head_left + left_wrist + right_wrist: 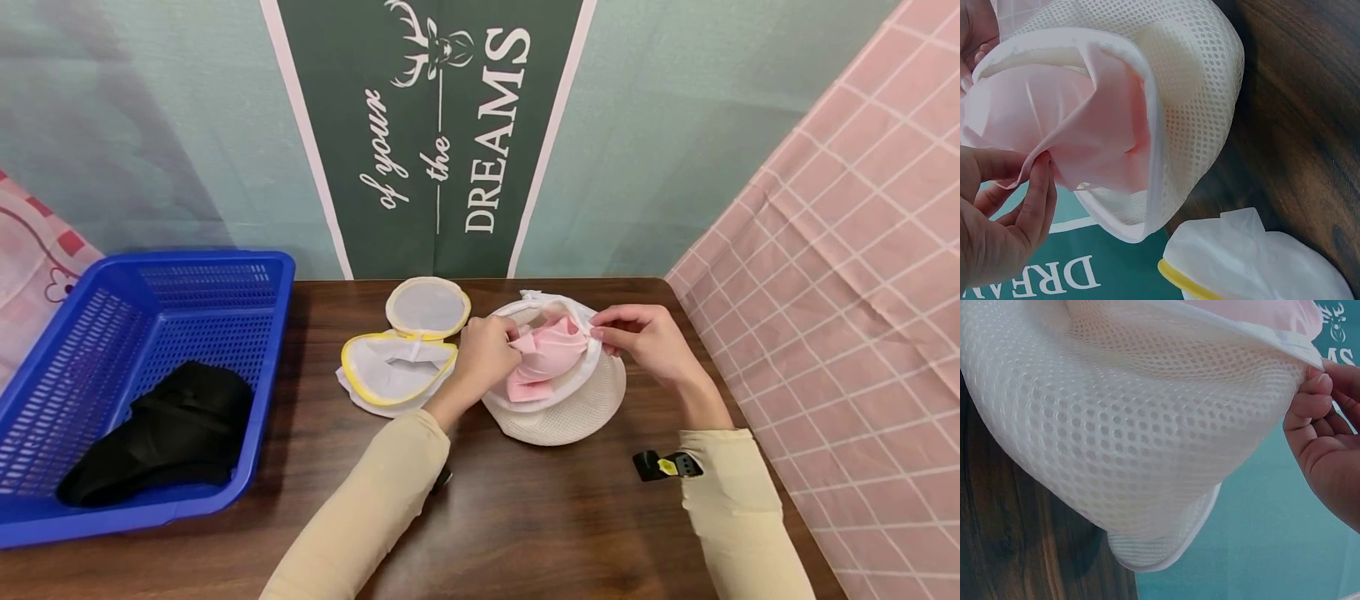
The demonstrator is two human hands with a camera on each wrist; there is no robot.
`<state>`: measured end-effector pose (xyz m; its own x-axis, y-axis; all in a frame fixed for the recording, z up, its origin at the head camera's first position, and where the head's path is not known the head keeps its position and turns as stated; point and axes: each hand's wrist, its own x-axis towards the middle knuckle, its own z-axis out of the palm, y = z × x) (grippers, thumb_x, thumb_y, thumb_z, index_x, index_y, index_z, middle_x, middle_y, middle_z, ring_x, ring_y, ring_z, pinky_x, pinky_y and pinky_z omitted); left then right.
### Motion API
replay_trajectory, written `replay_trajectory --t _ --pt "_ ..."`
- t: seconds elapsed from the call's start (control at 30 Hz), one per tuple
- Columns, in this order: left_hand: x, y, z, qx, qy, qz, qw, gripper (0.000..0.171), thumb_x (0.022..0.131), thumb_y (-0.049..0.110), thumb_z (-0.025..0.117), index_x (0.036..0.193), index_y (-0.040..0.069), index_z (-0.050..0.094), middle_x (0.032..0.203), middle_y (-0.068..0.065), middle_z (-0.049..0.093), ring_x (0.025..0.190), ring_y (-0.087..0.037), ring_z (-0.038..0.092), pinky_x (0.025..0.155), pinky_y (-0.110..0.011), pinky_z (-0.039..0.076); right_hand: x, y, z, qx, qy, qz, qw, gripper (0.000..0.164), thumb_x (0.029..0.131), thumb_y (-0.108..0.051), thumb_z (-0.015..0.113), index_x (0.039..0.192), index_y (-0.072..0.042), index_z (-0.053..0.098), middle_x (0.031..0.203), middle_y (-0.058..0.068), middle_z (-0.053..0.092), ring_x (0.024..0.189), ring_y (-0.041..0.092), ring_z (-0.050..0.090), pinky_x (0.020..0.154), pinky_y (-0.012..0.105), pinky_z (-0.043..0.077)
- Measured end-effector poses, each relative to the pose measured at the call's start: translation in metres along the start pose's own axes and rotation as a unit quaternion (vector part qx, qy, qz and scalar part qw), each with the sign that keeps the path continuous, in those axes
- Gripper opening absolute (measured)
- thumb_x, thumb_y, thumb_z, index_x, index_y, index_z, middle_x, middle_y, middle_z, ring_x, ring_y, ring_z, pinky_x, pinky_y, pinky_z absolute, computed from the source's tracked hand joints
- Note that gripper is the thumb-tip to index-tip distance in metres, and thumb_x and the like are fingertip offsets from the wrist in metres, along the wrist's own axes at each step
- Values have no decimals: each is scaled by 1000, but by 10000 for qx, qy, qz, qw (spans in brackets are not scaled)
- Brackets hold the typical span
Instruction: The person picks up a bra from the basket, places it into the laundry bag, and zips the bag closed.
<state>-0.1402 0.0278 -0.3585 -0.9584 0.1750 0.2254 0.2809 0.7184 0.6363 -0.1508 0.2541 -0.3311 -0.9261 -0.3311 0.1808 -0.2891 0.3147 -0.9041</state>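
Note:
My left hand [486, 354] pinches a fold of a smooth pink bra [1094, 119] between thumb and fingertips. The bra, rounded and cup-like on one side, lies bunched in the mouth of a cream mesh laundry bag [1122, 431]. With thumb and fingers, my right hand [647, 340] grips the bag's white rim at the right, holding the mouth open. The bag's round body [573, 421] rests on the table, tilted so its opening faces up and toward the left hand. The bag's wall hides the bra's lower part in the right wrist view.
Left of the mesh bag stands a smaller white laundry bag [393, 371] with yellow trim, its round lid [429, 307] folded back. A blue plastic basket [258, 408] at the far left holds a black garment [168, 433]. A pink checked cloth [862, 275] borders the table's right side.

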Motion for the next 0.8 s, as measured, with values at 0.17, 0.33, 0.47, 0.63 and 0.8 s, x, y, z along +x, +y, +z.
replay_trajectory --t 0.17,0.33,0.47,0.63,0.8 --pt "0 1 1 -100 238 -64 9996 11 67 -1 62 64 9 66 62 -1 62 67 -23 57 62 -33 44 1 0 2 161 12 20 9999 11 80 8 64 89 13 62 65 3 59 54 12 51 49 23 46" --pt "1 8 0 128 458 35 9989 14 66 -3 59 59 10 62 54 1 55 60 -21 53 57 -31 42 3 -7 3 -88 205 112 9997 11 80 6 64 88 12 63 64 2 59 53 11 50 48 22 45" --pt "1 13 0 348 341 225 9986 18 67 -2 59 56 11 57 50 3 49 58 -19 50 54 -30 40 5 -14 4 -299 198 -7 9994 9 80 6 63 87 11 63 61 4 57 52 13 49 47 23 44" --pt "-1 14 8 556 97 361 9978 17 68 0 62 57 12 59 56 2 57 63 -22 58 59 -33 45 5 -18 4 -294 205 -156 9992 8 79 8 63 86 12 63 57 6 54 50 14 48 46 24 43" --pt "-2 11 13 780 109 350 9963 15 67 1 63 58 11 59 61 -2 61 65 -24 61 61 -36 47 3 -19 3 -178 214 -47 9996 8 79 9 63 85 13 61 55 5 52 48 13 46 43 25 39"
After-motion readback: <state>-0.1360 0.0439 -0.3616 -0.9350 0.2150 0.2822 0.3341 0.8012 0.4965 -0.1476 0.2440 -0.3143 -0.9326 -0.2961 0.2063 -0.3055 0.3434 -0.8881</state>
